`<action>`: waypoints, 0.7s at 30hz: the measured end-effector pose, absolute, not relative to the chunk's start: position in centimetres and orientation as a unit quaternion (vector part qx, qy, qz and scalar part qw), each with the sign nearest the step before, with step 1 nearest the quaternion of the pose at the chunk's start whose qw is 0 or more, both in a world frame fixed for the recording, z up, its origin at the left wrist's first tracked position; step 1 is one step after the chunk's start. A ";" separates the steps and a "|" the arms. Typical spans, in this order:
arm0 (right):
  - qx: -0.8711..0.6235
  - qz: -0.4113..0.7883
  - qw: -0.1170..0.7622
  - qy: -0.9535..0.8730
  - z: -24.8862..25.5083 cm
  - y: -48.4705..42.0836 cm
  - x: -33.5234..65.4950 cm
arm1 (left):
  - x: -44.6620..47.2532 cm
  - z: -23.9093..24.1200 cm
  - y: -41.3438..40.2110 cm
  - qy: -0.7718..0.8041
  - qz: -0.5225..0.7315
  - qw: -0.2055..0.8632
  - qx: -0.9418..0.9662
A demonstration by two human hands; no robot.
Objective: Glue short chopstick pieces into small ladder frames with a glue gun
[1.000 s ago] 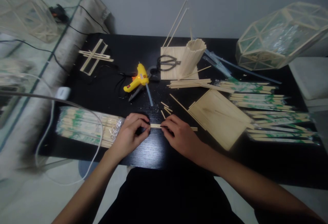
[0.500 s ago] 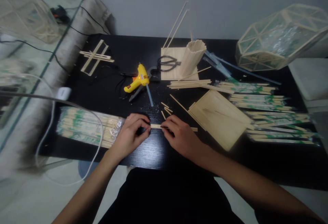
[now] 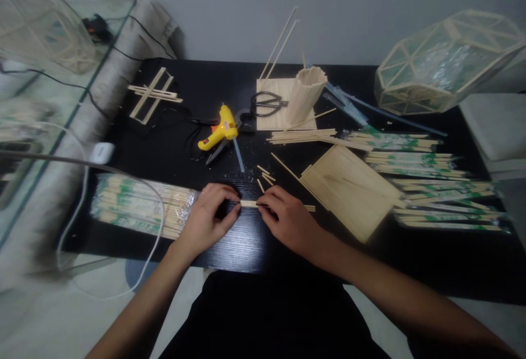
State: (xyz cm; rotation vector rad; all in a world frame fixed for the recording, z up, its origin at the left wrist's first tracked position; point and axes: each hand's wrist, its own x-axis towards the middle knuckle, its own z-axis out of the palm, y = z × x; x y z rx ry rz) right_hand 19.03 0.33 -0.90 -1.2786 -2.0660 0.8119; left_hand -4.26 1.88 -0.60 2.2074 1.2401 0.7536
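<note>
Fingers (image 3: 222,188), L hand (image 3: 207,214) & R hand (image 3: 292,221): pinched nearly closed on thin sticks (image 3: 248,204), frame ctr. Clear bag (image 3: 189,200), lower L, contains chopsticks (image 3: 127,200).

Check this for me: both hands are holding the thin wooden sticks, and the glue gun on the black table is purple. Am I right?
No, the glue gun on the black table is yellow, not purple, as the head view shows. The left hand and right hand do hold the thin wooden sticks.
</note>
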 end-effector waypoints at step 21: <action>-0.474 0.301 0.284 -0.777 -1.2 0.3 19.1 | -4.3 -0.8 1.9 0.430 0.271 0.209 0.835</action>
